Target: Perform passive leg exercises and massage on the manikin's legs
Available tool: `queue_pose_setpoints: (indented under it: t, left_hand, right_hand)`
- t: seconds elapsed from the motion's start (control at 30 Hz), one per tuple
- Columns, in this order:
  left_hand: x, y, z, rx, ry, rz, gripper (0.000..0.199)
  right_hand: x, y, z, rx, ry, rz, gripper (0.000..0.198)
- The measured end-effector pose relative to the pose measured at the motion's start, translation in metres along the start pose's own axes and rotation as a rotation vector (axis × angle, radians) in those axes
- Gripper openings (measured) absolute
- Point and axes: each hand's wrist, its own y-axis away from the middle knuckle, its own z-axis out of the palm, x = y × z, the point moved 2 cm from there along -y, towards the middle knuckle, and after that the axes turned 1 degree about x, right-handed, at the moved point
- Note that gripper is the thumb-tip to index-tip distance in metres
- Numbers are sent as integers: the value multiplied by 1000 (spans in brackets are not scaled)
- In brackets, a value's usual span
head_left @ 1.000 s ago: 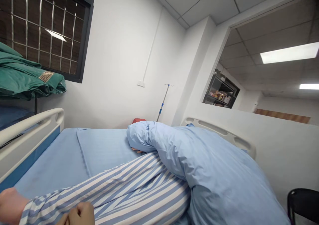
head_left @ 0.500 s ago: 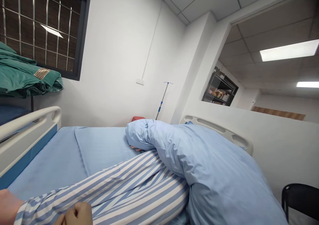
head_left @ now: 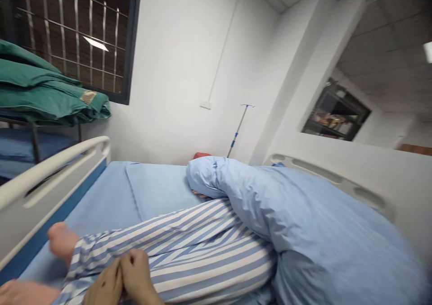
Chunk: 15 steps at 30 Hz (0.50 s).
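My left hand (head_left: 104,284) and my right hand (head_left: 137,269) are close together at the bottom, backs up, over the lower legs of blue-and-white striped trousers (head_left: 202,246). Both hands are closed with the fingers curled under. Whatever they may hold is hidden beneath them. The trousers clothe a figure lying on its side on the bed, person or manikin I cannot tell. One bare foot (head_left: 64,242) pokes out of a cuff, and a second foot (head_left: 27,292) lies at the lower left. A light blue quilt (head_left: 303,219) is bunched over the figure's upper body.
Pale blue sheet (head_left: 162,183) covers the bed. A cream bed rail (head_left: 54,161) stands at the left, another board (head_left: 317,170) behind the quilt. Beyond are a drip stand (head_left: 238,134), a red object (head_left: 202,154), and green cloth (head_left: 50,93) heaped below a barred window (head_left: 77,39).
The view has swung left and down, so the scene sits further right. More of both hands and the feet now shows. The quilt and trousers look unmoved.
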Motion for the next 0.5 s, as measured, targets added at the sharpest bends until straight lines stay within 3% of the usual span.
queue_pose_setpoints:
  t: [0.17, 0.33, 0.5]
  left_hand:
    - [6, -1, -7, 24, 85, -90, 42]
    - [21, -15, -28, 196, 416, -109, 23]
    - [21, -26, -24, 278, 754, -164, 40]
  right_hand:
    - [9, -3, 4, -11, -49, -27, 28]
    - [16, -6, 4, 39, -198, -23, 32]
    - [16, -4, 3, -17, -190, -40, 35]
